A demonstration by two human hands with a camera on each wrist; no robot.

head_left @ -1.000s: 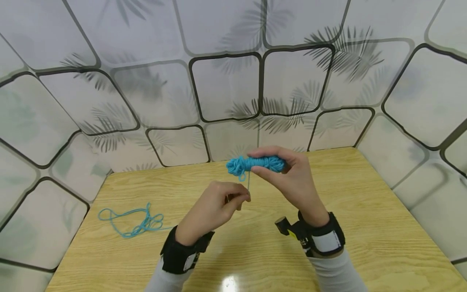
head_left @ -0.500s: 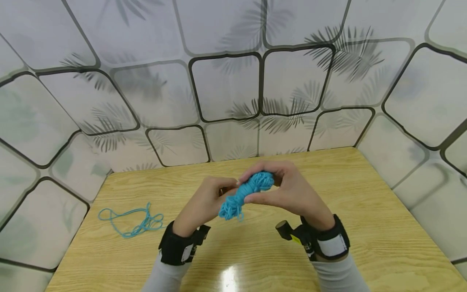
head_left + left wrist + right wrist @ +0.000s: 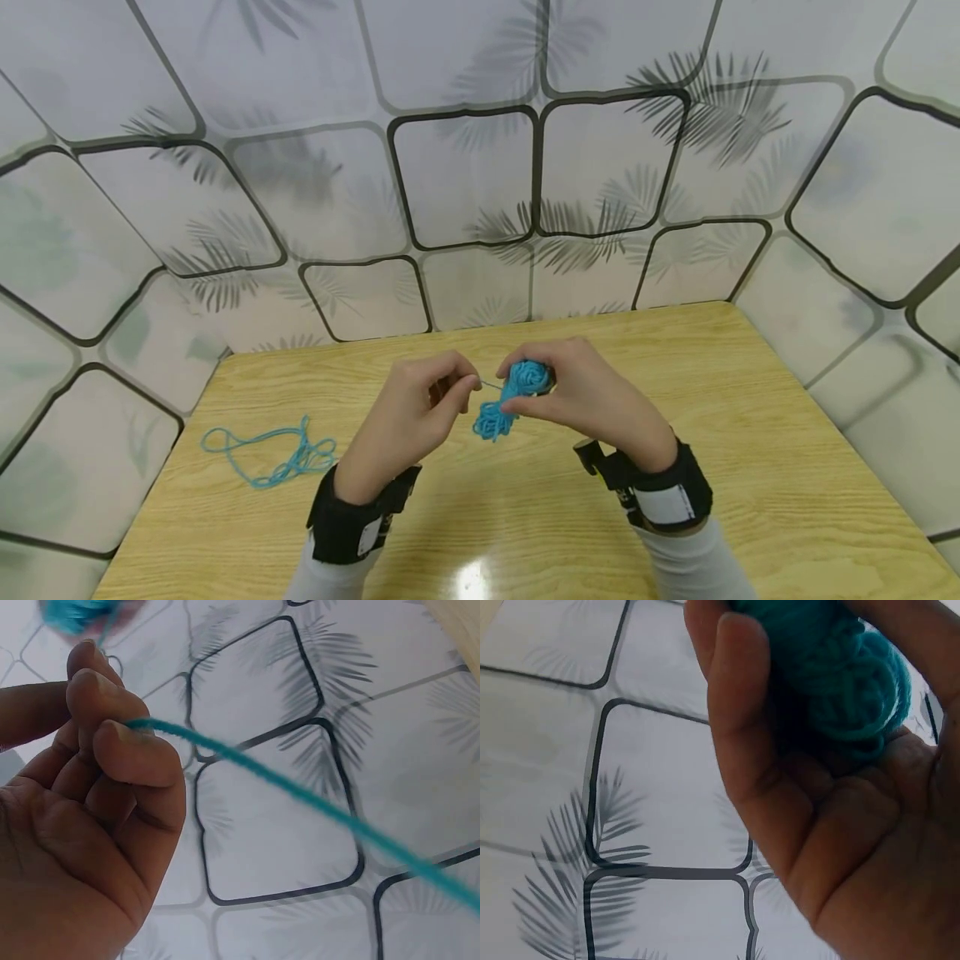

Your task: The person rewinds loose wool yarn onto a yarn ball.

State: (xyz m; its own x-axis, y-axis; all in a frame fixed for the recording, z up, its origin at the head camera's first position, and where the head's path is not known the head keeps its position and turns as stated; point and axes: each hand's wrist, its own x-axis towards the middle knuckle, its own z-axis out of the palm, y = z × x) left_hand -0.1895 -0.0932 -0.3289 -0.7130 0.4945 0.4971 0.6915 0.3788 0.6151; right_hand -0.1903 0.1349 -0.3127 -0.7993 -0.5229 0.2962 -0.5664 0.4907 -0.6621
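A blue yarn bundle (image 3: 527, 379), wrapped tight round its middle with loops at both ends, is held above the table by my right hand (image 3: 588, 398), thumb on the near side and fingers over the top. In the right wrist view the looped end of the bundle (image 3: 859, 697) lies against the palm. My left hand (image 3: 420, 404) pinches a strand of the same yarn (image 3: 491, 385) between thumb and fingers, just left of the bundle. The left wrist view shows the yarn strand (image 3: 300, 791) passing between the fingers and trailing off to the lower right.
A loose tangle of blue yarn (image 3: 300, 458) lies at the left of the wooden table (image 3: 750, 467). Patterned fabric walls (image 3: 472, 183) stand behind the table and at both sides. Each wrist wears a black strap with a camera (image 3: 592, 457).
The bundle has come down and turned from level to steeply tilted. My left hand went in behind it, then drew back left with the strand stretched short between them.
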